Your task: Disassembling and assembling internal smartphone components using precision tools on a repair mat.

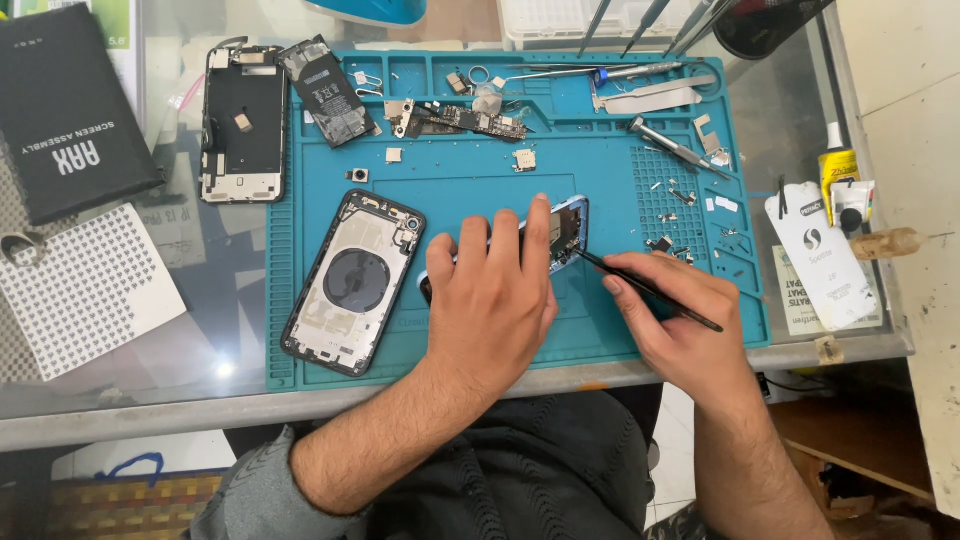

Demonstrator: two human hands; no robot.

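- Pressing flat on a blue phone frame (pixel 570 222), the left hand (pixel 492 300) lies palm down with fingers (pixel 538 232) spread apart over it, on the teal work mat (pixel 600 180).
- Right hand (pixel 680 318): fingers clamped together on a thin black tool (pixel 650 292), its tip touching the frame's upper end.
- Black phone housing (pixel 353 282), back side up, lies just beside the left hand on the mat.
- Battery (pixel 328 88) and logic board (pixel 470 120) rest near the mat's far edge; tweezers (pixel 672 146) lie to the right of them.
- Dark box (pixel 68 105) sits well apart on the glass desk (pixel 220 330).
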